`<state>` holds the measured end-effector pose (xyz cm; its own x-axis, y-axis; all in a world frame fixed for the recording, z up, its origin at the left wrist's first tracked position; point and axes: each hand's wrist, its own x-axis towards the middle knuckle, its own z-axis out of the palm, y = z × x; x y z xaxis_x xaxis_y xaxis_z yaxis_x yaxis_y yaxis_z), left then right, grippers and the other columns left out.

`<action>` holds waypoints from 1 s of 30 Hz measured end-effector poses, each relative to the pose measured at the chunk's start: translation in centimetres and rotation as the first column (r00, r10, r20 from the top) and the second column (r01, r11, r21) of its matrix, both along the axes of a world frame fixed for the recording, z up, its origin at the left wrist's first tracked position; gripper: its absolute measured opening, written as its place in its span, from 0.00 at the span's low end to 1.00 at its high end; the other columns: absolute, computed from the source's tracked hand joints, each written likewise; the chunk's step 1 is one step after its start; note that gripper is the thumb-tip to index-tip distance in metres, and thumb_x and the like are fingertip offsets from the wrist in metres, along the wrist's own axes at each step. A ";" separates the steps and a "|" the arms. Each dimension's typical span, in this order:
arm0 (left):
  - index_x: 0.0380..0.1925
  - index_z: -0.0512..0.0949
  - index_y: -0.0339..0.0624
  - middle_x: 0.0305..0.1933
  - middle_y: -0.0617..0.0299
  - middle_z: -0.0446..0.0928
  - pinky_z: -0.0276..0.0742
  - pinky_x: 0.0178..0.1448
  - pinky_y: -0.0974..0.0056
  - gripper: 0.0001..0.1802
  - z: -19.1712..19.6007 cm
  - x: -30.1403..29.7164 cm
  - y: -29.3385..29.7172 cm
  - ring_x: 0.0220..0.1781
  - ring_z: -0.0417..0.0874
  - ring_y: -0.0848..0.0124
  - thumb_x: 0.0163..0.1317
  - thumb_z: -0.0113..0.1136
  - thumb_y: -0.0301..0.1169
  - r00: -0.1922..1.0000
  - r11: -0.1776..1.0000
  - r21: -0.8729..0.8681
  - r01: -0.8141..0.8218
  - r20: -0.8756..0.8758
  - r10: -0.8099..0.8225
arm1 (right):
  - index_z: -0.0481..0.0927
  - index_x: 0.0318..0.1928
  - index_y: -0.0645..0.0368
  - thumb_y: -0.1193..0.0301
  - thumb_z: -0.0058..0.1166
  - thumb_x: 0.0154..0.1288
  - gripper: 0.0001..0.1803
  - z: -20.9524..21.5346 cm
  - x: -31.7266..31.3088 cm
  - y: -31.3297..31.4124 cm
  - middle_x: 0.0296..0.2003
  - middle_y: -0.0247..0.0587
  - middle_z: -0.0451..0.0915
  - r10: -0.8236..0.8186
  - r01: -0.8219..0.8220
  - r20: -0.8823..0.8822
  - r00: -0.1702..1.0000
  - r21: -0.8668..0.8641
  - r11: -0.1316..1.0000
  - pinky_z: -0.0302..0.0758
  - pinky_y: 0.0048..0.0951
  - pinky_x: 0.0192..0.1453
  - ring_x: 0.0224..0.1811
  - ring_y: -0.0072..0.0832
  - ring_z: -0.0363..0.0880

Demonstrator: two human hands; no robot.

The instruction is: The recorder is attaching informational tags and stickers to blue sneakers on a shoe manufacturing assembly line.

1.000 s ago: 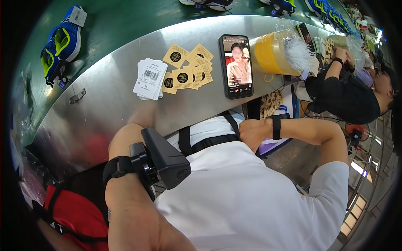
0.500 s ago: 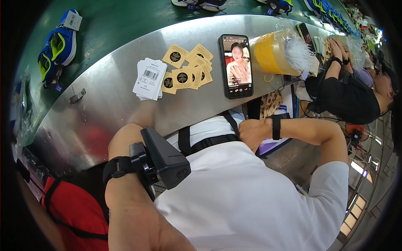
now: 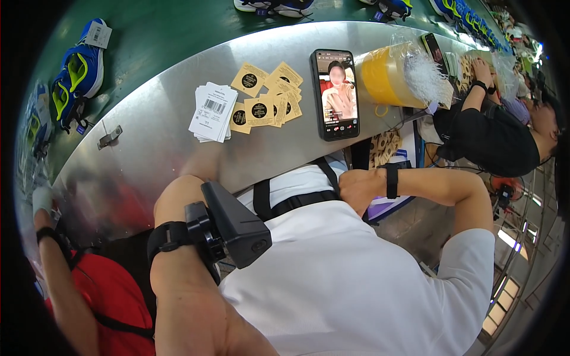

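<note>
My left forearm rises from the elbow at the metal table's edge toward me, with a black device strapped at the wrist. My left hand is at the lower edge of the view, and its fingers are out of sight. Against my waist, beside a black strap, my right hand is curled closed. Whatever it may hold is hidden. In front of me a phone shows a video of a person. Left of it lie a stack of white barcode tags and several tan cards with black circles.
A yellow-banded container of white strings stands right of the phone. Blue-and-lime shoes sit on the green surface beyond the metal table. A co-worker in black is at right, another arm at left.
The blue shoe at upper left has shifted down and left, and the far shoes slightly left. A co-worker's arm has come into view at left. The right co-worker's hands have moved. Mine stay still.
</note>
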<state>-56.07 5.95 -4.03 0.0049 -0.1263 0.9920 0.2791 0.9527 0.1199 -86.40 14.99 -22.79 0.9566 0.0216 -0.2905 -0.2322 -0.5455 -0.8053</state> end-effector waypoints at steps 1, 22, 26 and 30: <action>0.21 0.77 0.38 0.33 0.69 0.72 0.77 0.52 0.73 0.18 0.1 0.0 0.1 0.33 0.77 0.79 0.36 0.75 0.38 1.000 1.000 0.000 -0.006 -0.001 0.006 | 0.73 0.15 0.55 0.41 0.61 0.39 0.29 0.0 0.1 -0.1 0.13 0.42 0.75 0.007 -0.007 0.003 1.000 0.000 1.000 0.71 0.40 0.21 0.19 0.45 0.76; 0.20 0.77 0.38 0.31 0.68 0.72 0.77 0.53 0.72 0.18 0.2 0.7 0.6 0.34 0.77 0.77 0.36 0.74 0.38 0.996 0.997 0.019 0.081 0.024 -0.081 | 0.72 0.16 0.55 0.39 0.62 0.37 0.30 0.0 0.0 -0.5 0.13 0.42 0.74 0.016 -0.016 -0.002 1.000 0.011 1.000 0.71 0.41 0.22 0.19 0.46 0.76; 0.20 0.77 0.37 0.32 0.67 0.72 0.77 0.52 0.72 0.18 -0.1 0.6 0.4 0.34 0.77 0.77 0.36 0.74 0.38 1.000 0.999 -0.038 0.024 -0.003 -0.024 | 0.72 0.15 0.55 0.40 0.62 0.38 0.30 0.1 0.0 -0.5 0.12 0.43 0.74 -0.013 0.013 0.023 1.000 -0.001 1.000 0.71 0.41 0.21 0.19 0.47 0.76; 0.20 0.77 0.37 0.31 0.67 0.73 0.77 0.52 0.72 0.18 -0.2 0.1 0.0 0.34 0.77 0.77 0.37 0.74 0.37 0.999 0.999 -0.009 0.035 -0.006 -0.035 | 0.71 0.15 0.55 0.40 0.62 0.37 0.30 0.3 0.1 -0.8 0.12 0.43 0.74 -0.012 0.012 0.015 1.000 0.000 1.000 0.71 0.42 0.20 0.18 0.47 0.76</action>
